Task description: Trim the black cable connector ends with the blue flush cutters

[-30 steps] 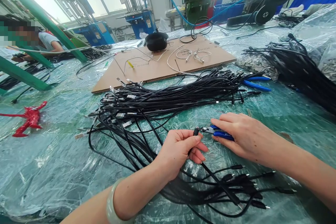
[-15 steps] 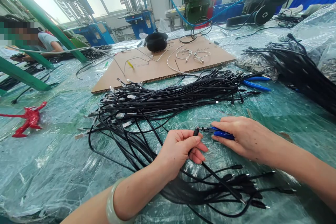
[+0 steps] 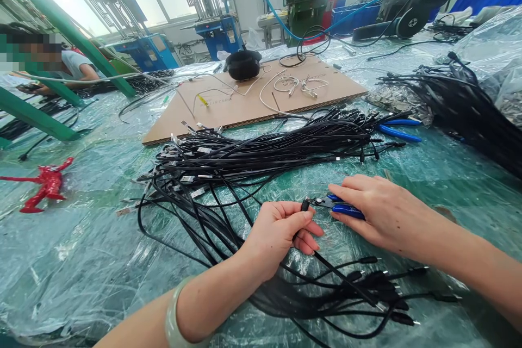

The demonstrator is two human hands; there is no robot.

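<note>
My left hand (image 3: 283, 228) pinches a black cable just below its plug (image 3: 305, 205), which points up. Around the blue-handled cutters (image 3: 346, 210) my right hand (image 3: 367, 209) is closed, and their jaws are at the plug's tip. Whether the jaws touch it is too small to tell. Loose black cables (image 3: 285, 299) run under my left forearm, their plug ends fanned out at the lower right. Behind both hands lies a thick bundle of black cables (image 3: 265, 149) with metal connectors at its left end.
Behind the bundle, a flat cardboard sheet (image 3: 228, 106) carries a black bowl-shaped object (image 3: 243, 65) and pale cables. Blue-handled pliers (image 3: 397, 129) and another cable pile (image 3: 468, 114) lie right. A red figure (image 3: 49, 184) is left. A person (image 3: 77, 65) works beyond green bars (image 3: 38, 114).
The cutters' handles have spread apart a little in my right hand, and the cutters have turned slightly. My left hand and the cable in it have hardly moved.
</note>
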